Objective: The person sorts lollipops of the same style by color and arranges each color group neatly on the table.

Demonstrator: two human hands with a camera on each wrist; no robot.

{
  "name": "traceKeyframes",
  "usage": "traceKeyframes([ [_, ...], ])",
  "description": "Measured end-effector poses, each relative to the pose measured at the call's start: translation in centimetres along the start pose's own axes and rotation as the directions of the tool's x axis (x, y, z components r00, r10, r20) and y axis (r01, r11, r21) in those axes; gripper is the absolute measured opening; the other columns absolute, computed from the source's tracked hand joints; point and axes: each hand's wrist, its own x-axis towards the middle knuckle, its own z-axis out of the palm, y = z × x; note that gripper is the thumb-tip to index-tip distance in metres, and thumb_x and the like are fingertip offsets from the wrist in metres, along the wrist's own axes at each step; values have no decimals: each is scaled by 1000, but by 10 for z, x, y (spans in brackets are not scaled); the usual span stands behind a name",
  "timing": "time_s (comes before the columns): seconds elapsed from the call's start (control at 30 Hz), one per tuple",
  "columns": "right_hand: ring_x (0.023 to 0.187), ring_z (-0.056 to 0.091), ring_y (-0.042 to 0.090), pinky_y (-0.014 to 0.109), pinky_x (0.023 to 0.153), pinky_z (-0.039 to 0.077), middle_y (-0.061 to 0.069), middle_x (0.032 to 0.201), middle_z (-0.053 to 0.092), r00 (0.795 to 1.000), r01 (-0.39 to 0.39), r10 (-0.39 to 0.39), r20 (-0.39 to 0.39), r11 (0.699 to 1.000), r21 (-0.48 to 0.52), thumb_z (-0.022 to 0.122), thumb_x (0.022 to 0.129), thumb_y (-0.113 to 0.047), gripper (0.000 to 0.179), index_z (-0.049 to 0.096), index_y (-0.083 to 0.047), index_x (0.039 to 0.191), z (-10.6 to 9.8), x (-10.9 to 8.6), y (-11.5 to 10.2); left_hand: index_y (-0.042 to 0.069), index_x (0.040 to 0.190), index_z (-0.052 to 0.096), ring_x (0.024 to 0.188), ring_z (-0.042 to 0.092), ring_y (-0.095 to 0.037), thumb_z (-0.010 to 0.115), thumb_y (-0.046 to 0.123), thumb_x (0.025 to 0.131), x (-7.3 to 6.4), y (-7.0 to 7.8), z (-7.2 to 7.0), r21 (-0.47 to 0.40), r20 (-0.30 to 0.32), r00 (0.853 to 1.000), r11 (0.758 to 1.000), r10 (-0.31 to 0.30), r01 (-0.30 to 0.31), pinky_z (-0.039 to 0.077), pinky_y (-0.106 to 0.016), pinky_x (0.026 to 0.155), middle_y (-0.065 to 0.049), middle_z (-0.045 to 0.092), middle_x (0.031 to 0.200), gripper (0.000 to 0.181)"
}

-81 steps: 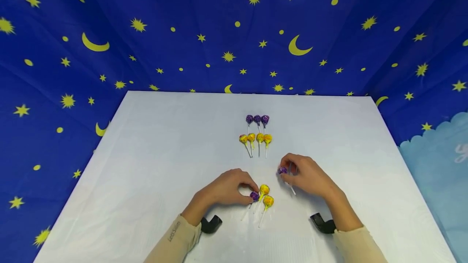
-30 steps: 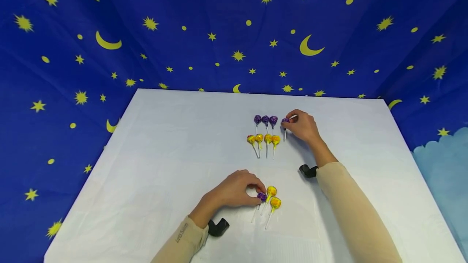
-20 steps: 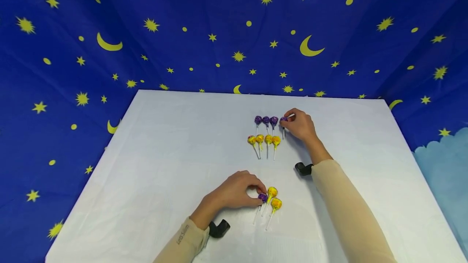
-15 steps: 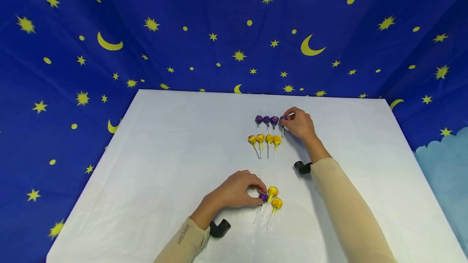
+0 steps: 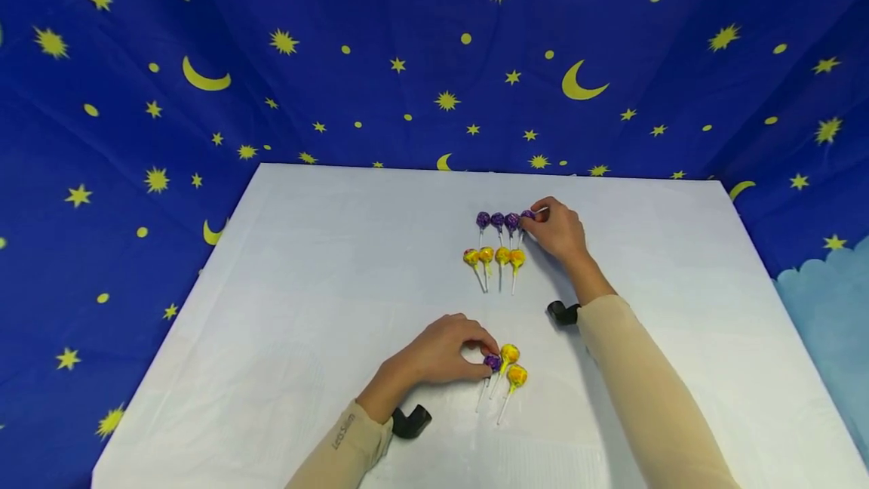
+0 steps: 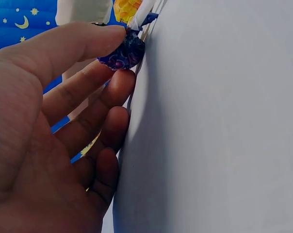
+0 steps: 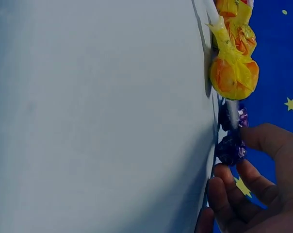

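My left hand [image 5: 444, 351] pinches a purple-wrapped lollipop [image 5: 492, 362] by its head between thumb and fingers, near the front of the table. Two yellow lollipops [image 5: 517, 376] lie right beside it. Farther back, my right hand [image 5: 558, 229] holds another purple lollipop [image 7: 231, 148] by the head, at the right end of a row of purple lollipops [image 5: 498, 220]. Its stick points toward the front. Just in front of that row lies a row of several yellow lollipops [image 5: 502, 256], heads at the back and sticks toward me.
The white table [image 5: 305, 262] reaches back to a blue curtain [image 5: 380, 36] with yellow stars and moons. A black curved piece [image 5: 411, 422] sits at the left wrist, a similar black piece [image 5: 562, 313] at the right. Light blue cloth [image 5: 828, 308] hangs at the right.
My right hand has carried its purple lollipop from the front to the back row, then slid it left against the row's end. The left hand keeps its pinch near the front.
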Motion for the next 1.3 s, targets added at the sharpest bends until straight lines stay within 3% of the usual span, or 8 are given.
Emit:
traceKeyframes([
  [0.7,92,56,32,48,82,43,15,101,64,1000,25,-26,6,998,52,61,92,-34,38,59,-6,117,-5,-5,12,29,102,72,81,49,-4,76,35,82,0,4,2,-8,13,1000,1000,-24,24,37,-24,79,22,61,88,21],
  [0.97,95,59,28,46,82,45,11,100,64,996,84,-82,-19,992,99,63,91,-31,34,61,-8,116,-14,-19,13,29,102,72,80,50,-3,75,34,82,-1,1,2,-4,-8,1000,1000,-4,4,37,-23,78,23,61,89,21],
  [1.17,88,59,25,42,75,45,9,99,66,983,182,-185,18,978,100,65,91,-31,34,64,-7,116,-24,-40,9,28,101,72,79,49,-2,75,34,82,1,-1,2,3,-17,1000,1000,6,-6,37,-23,77,24,60,89,21],
  [1.3,87,57,23,40,73,43,7,99,65,978,199,-204,44,976,89,65,91,-32,35,65,-7,116,-28,-54,4,27,102,72,79,50,-2,76,34,82,1,1,1,-3,-14,1000,1000,1,-1,37,-23,77,23,61,88,21],
])
